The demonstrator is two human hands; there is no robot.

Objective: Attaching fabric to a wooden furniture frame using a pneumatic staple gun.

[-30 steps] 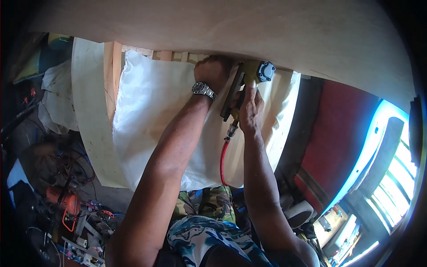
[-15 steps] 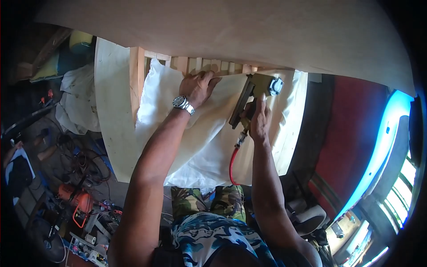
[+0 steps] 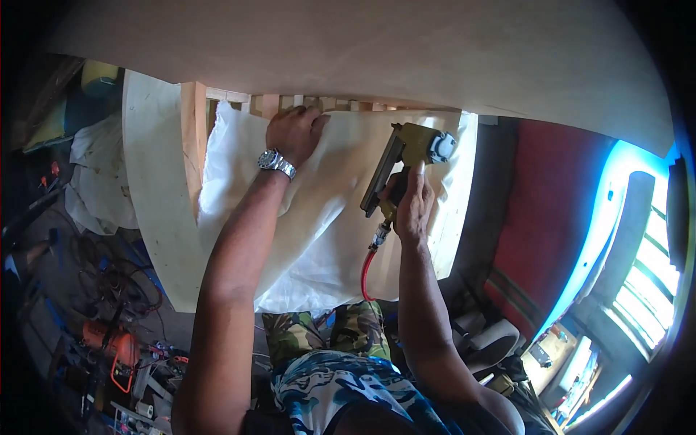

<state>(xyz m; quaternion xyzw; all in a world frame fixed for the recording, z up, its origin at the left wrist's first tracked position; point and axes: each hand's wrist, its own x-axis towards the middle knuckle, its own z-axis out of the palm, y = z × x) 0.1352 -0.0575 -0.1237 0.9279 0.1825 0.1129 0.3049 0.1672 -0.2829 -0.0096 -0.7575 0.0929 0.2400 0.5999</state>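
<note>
A sheet of thin white cloth (image 3: 304, 217) with a ragged left edge is draped over a pale wooden frame (image 3: 156, 196). My left hand (image 3: 296, 136), wearing a metal wristwatch (image 3: 275, 161), grips the cloth's far edge, its fingers curled over and partly hidden behind it. My right hand (image 3: 415, 203) is wrapped round the handle of an olive-brown pneumatic staple gun (image 3: 418, 141). The gun is held over the right part of the cloth, its long dark magazine toward the left. A red air hose (image 3: 366, 275) runs from its metal coupling down past the cloth's near edge.
A broad brown panel (image 3: 348, 51) spans the far side above the frame. Slats (image 3: 297, 101) show beneath it. On the left floor lie coiled hoses (image 3: 119, 283) and an orange machine (image 3: 112, 342) among clutter. A red surface (image 3: 533, 217) and a bright window (image 3: 645, 290) stand right.
The whole view has shifted, so the frame appears further left. Relative to the cloth, the staple gun has moved slightly right and toward me. My left hand keeps its hold at the edge.
</note>
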